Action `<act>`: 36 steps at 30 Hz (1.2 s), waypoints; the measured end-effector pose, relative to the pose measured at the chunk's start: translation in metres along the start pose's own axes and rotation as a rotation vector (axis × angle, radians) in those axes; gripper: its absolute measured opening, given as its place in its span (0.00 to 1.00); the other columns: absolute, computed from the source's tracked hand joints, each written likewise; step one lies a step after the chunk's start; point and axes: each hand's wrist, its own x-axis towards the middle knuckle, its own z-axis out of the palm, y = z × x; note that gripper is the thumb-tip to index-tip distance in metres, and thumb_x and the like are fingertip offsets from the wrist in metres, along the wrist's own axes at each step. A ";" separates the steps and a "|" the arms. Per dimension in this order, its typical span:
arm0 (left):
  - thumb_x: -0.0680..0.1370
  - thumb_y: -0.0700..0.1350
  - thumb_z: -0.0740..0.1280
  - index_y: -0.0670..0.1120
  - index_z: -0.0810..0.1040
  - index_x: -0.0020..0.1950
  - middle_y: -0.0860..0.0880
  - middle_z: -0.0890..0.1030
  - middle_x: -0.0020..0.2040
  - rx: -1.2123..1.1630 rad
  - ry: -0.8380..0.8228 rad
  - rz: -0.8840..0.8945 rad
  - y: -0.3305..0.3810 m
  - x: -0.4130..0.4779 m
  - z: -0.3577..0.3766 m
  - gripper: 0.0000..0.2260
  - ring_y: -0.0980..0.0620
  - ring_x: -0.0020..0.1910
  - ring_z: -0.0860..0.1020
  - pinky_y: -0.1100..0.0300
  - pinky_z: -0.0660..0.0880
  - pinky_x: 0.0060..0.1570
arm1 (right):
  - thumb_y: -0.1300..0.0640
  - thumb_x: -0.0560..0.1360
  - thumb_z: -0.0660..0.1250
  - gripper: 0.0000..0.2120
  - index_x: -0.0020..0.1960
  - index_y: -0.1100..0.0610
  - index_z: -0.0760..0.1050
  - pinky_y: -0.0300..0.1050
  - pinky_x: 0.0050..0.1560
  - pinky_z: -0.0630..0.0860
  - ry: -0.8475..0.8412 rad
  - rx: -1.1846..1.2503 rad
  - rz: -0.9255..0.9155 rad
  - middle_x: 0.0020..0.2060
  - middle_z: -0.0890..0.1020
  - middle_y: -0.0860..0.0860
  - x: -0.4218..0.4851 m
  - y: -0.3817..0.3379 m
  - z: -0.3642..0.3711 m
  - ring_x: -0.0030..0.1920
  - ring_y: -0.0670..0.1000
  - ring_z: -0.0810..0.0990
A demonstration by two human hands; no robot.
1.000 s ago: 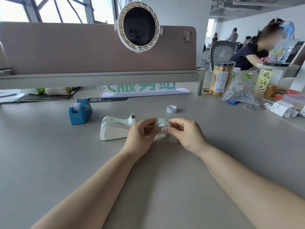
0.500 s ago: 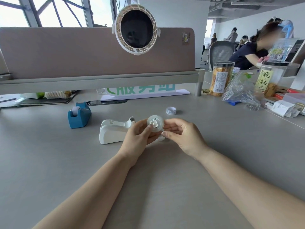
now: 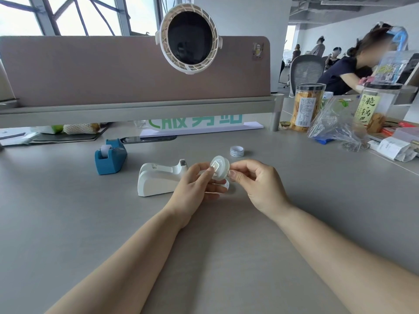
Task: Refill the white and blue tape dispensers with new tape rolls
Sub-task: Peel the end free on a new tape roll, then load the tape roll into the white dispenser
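Both hands hold a clear tape roll on a white spool (image 3: 219, 167) just above the desk. My left hand (image 3: 195, 189) pinches its near face with thumb and fingers; my right hand (image 3: 256, 184) grips its right edge. The white dispenser (image 3: 158, 180) lies on the desk right beside my left hand, its cradle bare. A blue dispenser (image 3: 110, 159) stands further left with a small roll in it. A small white ring, a tape core (image 3: 236, 151), rests on the desk behind my hands. Something small and white (image 3: 227, 184) lies partly hidden under my fingers.
A desk divider with a shelf (image 3: 136, 109) runs across the back, with a round white fan (image 3: 189, 38) clipped above. Snack jars (image 3: 306, 107), a plastic bag (image 3: 335, 125) and papers crowd the right side. A person sits at the far right.
The roll has been raised slightly and turned so its flat spool face points toward me. My hands stay in about the same spot.
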 end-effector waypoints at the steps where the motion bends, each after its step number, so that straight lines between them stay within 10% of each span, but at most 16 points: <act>1: 0.80 0.46 0.59 0.45 0.72 0.60 0.45 0.82 0.45 -0.004 0.012 0.005 -0.001 0.000 0.000 0.11 0.48 0.43 0.82 0.60 0.77 0.40 | 0.60 0.71 0.71 0.04 0.43 0.52 0.80 0.38 0.46 0.77 0.002 0.000 -0.002 0.39 0.84 0.51 0.000 0.000 0.000 0.40 0.46 0.81; 19: 0.78 0.40 0.62 0.50 0.75 0.58 0.48 0.82 0.45 0.065 0.060 0.132 -0.006 0.001 0.001 0.11 0.54 0.39 0.82 0.64 0.78 0.41 | 0.59 0.74 0.67 0.04 0.45 0.59 0.80 0.38 0.45 0.78 0.045 0.010 -0.001 0.35 0.83 0.48 0.002 0.002 -0.003 0.37 0.43 0.80; 26: 0.77 0.41 0.64 0.59 0.71 0.62 0.58 0.76 0.54 0.508 0.114 0.401 -0.007 -0.013 -0.015 0.17 0.62 0.43 0.79 0.68 0.75 0.46 | 0.61 0.70 0.71 0.05 0.46 0.56 0.79 0.32 0.45 0.75 -0.039 -0.020 0.045 0.39 0.82 0.48 0.000 -0.001 0.001 0.39 0.43 0.79; 30: 0.76 0.45 0.66 0.55 0.71 0.65 0.53 0.72 0.62 0.822 0.438 0.523 0.003 -0.031 -0.061 0.18 0.58 0.49 0.77 0.62 0.76 0.48 | 0.60 0.71 0.70 0.04 0.44 0.51 0.78 0.31 0.44 0.74 -0.009 -0.049 0.036 0.39 0.82 0.46 0.008 -0.008 0.009 0.39 0.42 0.79; 36: 0.70 0.56 0.70 0.52 0.66 0.69 0.49 0.67 0.68 0.979 0.518 0.183 -0.001 -0.030 -0.131 0.29 0.47 0.66 0.70 0.50 0.68 0.65 | 0.59 0.72 0.70 0.05 0.47 0.57 0.78 0.32 0.44 0.74 -0.106 -0.116 -0.086 0.40 0.82 0.46 0.034 -0.027 0.076 0.40 0.43 0.78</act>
